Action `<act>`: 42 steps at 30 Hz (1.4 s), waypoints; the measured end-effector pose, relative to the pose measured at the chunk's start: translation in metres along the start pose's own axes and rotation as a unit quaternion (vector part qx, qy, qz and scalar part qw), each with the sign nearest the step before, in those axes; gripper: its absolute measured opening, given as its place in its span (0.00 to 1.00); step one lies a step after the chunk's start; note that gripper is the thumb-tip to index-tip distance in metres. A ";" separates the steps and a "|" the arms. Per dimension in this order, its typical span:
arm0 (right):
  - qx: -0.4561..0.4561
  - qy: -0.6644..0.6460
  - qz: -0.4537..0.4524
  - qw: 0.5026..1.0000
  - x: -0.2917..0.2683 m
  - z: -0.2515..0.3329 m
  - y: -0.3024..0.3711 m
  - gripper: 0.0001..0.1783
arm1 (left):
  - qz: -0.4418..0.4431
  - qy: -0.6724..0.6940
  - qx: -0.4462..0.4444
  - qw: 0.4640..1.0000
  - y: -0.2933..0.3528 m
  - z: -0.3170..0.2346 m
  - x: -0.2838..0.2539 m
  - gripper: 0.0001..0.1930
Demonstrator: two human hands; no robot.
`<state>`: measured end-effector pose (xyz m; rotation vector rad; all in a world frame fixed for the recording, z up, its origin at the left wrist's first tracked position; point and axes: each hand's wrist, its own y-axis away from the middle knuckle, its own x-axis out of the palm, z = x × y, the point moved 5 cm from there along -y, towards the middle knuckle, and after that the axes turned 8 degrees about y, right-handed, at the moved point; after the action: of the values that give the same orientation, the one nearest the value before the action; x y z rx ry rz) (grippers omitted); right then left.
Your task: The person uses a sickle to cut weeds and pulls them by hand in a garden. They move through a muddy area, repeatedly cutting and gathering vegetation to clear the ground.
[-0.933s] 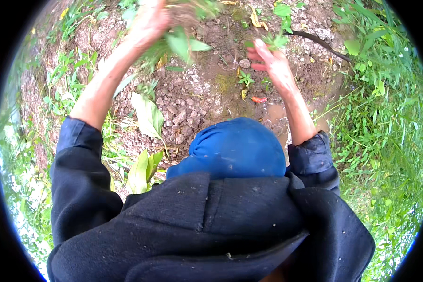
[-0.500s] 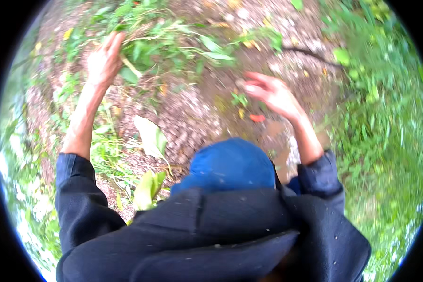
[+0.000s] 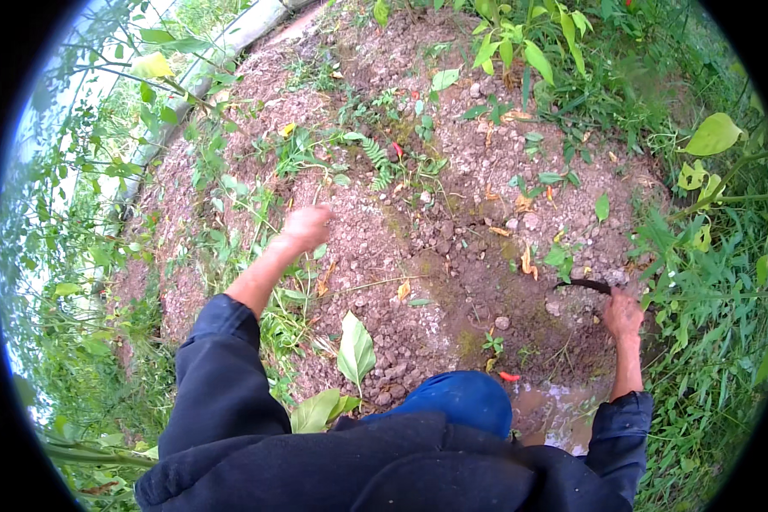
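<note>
My right hand [image 3: 624, 314] is closed around the handle end of a sickle [image 3: 585, 283] at the right. Its dark curved blade points left, low over the soil. My left hand [image 3: 307, 227] is a slightly blurred fist above the bare soil [image 3: 375, 239], left of the middle. Small green weeds [image 3: 299, 154] grow just beyond it, and more weeds [image 3: 286, 311] stand beside my left forearm. Whether the fist holds anything is hidden.
Dense grass and leafy plants [image 3: 700, 341] border the right side. Pepper-like plants [image 3: 520, 43] stand at the far side. A muddy puddle [image 3: 555, 414] and a red pepper [image 3: 509, 376] lie near my blue-covered knee [image 3: 465, 399]. A broad pale leaf [image 3: 356, 352] rises nearby.
The pulled grass by my left hand is out of its grasp, and that hand has curled closed. My right hand, earlier without a tool, now grips the sickle. The view has shifted.
</note>
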<state>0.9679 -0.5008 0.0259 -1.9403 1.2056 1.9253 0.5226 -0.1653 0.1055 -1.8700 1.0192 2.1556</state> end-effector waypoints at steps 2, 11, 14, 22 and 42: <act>0.001 -0.020 -0.025 0.999 0.013 -0.006 -0.001 0.18 | 0.006 0.016 0.149 0.989 -0.009 -0.089 -0.002 0.15; -0.044 -0.010 -0.184 0.982 0.029 -0.007 -0.008 0.24 | 0.053 0.002 0.408 0.912 0.013 -0.224 0.059 0.13; -0.040 -0.022 -0.171 0.984 0.039 -0.018 -0.010 0.24 | 0.061 -0.010 0.448 0.892 0.017 -0.242 0.076 0.12; 0.037 -0.048 -0.156 0.986 0.031 -0.017 -0.010 0.17 | 0.086 -0.007 0.440 0.894 0.021 -0.264 0.086 0.13; 0.052 -0.090 -0.026 0.994 0.067 -0.006 0.007 0.32 | -0.127 -0.034 0.444 0.887 -0.076 -0.384 0.115 0.14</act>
<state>0.9580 -0.5376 -0.0297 -1.6906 1.1685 1.9215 0.8545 -0.3549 -0.0357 -1.3502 1.3333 1.2376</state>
